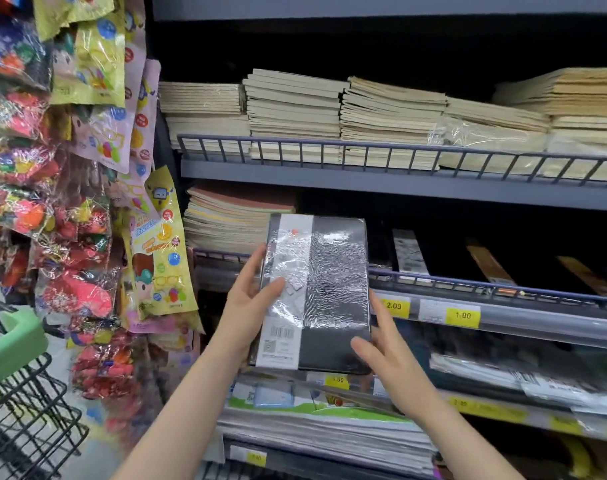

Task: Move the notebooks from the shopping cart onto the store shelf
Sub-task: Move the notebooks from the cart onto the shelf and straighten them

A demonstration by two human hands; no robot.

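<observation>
Hanging toy packets (87,188) in crinkled clear wrap, mostly red, pink and yellow-green, fill the left side beside the shelving. Yellow price tags (463,315) reading 2.00 and 1.00 sit on the front rail of the middle tier. Below, a stack of plastic-wrapped flat pads (322,431) lies at the front edge of the lowest tier, with further yellow tags along its rail.

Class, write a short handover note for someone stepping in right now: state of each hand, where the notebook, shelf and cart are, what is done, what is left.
Left hand: grips the notebook's left edge, thumb on its cover.
Right hand: holds its lower right corner.
Notebook: black, plastic-wrapped, held up in front of the middle shelf.
Cart: lower left; contents not visible.
Done: notebook out of the cart.
Left: set it on the shelf; check the cart for more.
</observation>
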